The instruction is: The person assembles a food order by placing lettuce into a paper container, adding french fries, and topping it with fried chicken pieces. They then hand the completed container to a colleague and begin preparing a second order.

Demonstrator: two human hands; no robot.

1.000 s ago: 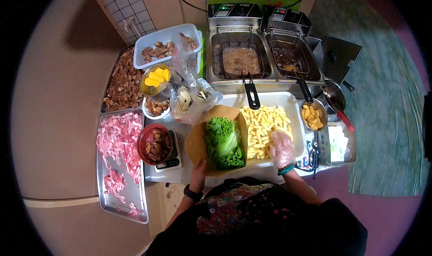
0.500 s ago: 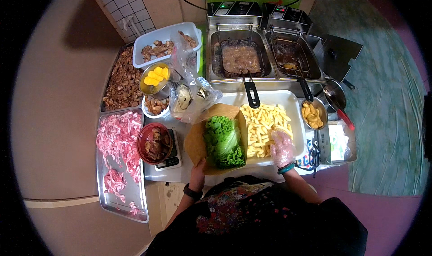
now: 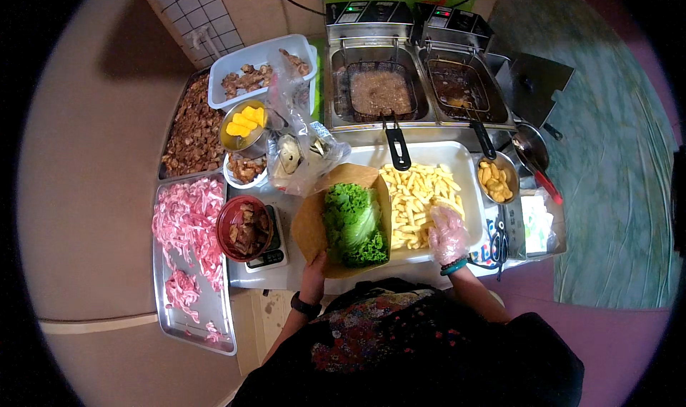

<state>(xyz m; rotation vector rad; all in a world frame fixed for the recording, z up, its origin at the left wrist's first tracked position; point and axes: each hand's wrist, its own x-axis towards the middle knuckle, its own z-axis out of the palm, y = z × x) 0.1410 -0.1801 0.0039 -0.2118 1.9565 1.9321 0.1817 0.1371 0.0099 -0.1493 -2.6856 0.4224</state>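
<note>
My left hand [image 3: 314, 269], with a dark band on its wrist, grips the near left edge of an open brown paperboard box [image 3: 308, 225]. Green leaf lettuce [image 3: 353, 225] lines the box. To its right, a white tray [image 3: 468, 167] holds pale yellow French fries [image 3: 418, 192]. My right hand [image 3: 449, 235], in a clear plastic glove, rests at the right side of the fries, its fingers extended over them and partly blurred by the plastic. No fry shows held in it.
Two fryers with baskets [image 3: 382, 92] stand behind the tray, oil foaming in the left one. A black basket handle [image 3: 398, 150] overhangs the tray. Left are a red bowl of meat [image 3: 245, 228] on a scale and a tray of raw meat [image 3: 187, 221]. Nuggets fill a bowl [image 3: 496, 180] at right.
Both hands, the box and the fries stay nearly in place. The view has shifted very slightly.
</note>
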